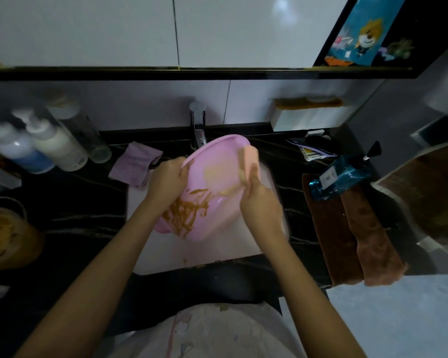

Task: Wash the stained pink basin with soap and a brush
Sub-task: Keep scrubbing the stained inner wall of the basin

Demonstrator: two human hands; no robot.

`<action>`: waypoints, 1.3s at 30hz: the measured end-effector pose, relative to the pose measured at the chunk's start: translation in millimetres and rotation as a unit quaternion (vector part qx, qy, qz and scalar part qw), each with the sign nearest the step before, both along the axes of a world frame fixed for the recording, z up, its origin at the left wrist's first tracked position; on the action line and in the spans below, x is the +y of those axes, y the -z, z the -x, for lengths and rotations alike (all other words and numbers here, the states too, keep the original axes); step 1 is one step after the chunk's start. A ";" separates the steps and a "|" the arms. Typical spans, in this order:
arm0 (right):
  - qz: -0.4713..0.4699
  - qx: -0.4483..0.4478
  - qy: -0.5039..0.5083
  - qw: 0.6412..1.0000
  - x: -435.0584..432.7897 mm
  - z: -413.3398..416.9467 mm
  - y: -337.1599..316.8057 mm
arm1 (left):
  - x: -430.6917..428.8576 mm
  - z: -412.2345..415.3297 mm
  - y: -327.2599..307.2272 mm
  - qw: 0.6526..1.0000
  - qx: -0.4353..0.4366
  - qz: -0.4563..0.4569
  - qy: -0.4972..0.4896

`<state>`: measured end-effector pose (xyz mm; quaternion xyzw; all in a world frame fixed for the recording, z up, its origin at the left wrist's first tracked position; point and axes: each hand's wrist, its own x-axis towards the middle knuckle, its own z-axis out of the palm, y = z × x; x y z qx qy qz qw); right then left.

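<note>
1. head view: i am holding the pink basin [212, 187] tilted up above the white sink [243, 250], with its open side facing me and its upper rim just in front of the faucet [198, 125].
2. my left hand [167, 177] is gripping the left rim of the basin, with its fingers curled over the edge.
3. my right hand [259, 200] is closing round the lower end of a peach-coloured brush [248, 160] and pressing it against the inner wall near the upper right rim; the hand is blurred, so i cannot tell exactly how each finger is lying.
4. brown stains [189, 210] are streaking the lower inside of the basin, near my left wrist, and a paler smear is showing in the middle.
5. the sink is sitting in a black veined desk [75, 215].
6. a purple cloth [135, 164] is lying at the sink's left corner, partly hanging over its edge.
7. pump bottles [55, 146] are standing at the far left of the desk, blurred.
8. to the right, a blue pump bottle [342, 177] is lying on its side on brown towels [329, 228] that are draping over the front edge of the desk.
</note>
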<state>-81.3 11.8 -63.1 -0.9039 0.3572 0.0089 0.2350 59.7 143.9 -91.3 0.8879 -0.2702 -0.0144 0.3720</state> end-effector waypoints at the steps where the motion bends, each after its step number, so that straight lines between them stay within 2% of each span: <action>1: 0.007 0.019 0.015 1.000 1.4 7.5 -2.2 | 4.2 -1.5 0.6 1.000 0.004 0.004 -0.007; 3: 0.023 0.029 -0.012 0.999 22.1 22.1 -3.1 | 3.7 -2.7 -0.9 1.000 0.003 0.003 -0.005; 6: 0.025 0.013 -0.117 0.993 47.6 15.1 -7.0 | -6.3 1.8 -4.2 1.000 -0.007 -0.017 0.009; 11: 0.034 0.046 0.014 0.998 -6.9 -11.6 -14.5 | 4.7 -0.7 -0.9 1.000 0.009 0.000 -0.001; 13: 0.039 0.071 -0.013 0.997 11.4 2.1 -19.5 | 4.5 -0.8 -1.6 1.000 0.011 -0.001 -0.001; 16: 0.027 0.068 -0.108 0.991 39.8 0.6 -28.1 | -4.6 7.7 -3.7 1.000 -0.002 -0.013 0.011; 17: 0.033 0.068 -0.106 0.992 36.0 -8.7 -27.4 | -7.8 11.2 -4.2 1.000 -0.006 -0.018 0.013; 20: 0.039 0.068 0.002 0.997 -2.9 -34.1 -19.7 | -12.5 20.5 -5.3 0.999 -0.017 -0.037 0.010; 23: -0.028 0.087 0.108 0.990 -24.6 -21.3 -17.8 | -17.0 32.4 -4.2 0.997 -0.034 -0.066 0.018; 25: -0.050 0.071 0.078 0.993 -11.6 -4.6 -22.9 | -16.7 37.1 -2.7 0.996 -0.042 -0.070 0.023; 28: -0.052 0.057 -0.027 0.997 5.1 -4.0 -31.7 | -14.6 38.7 -2.7 0.998 -0.040 -0.055 0.003; 29: -0.055 0.067 -0.019 0.996 -3.6 -13.9 -31.5 | -14.8 42.4 -3.8 0.998 -0.038 -0.053 0.008; 31: -0.096 0.082 0.068 0.990 -31.1 -36.2 -30.6 | -16.4 54.9 -4.1 0.997 -0.030 -0.061 0.032; 34: -0.183 0.042 0.139 0.972 -44.5 -40.7 -37.2 | -19.2 66.9 -5.8 0.997 -0.024 -0.067 0.037; 36: -0.185 0.015 0.092 0.978 -17.3 -28.2 -39.4 | -22.7 64.2 -8.3 0.998 -0.018 -0.061 0.026; 39: -0.116 0.024 -0.006 0.993 29.8 -9.8 -38.8 | -23.1 59.5 -10.9 0.998 -0.004 -0.059 0.010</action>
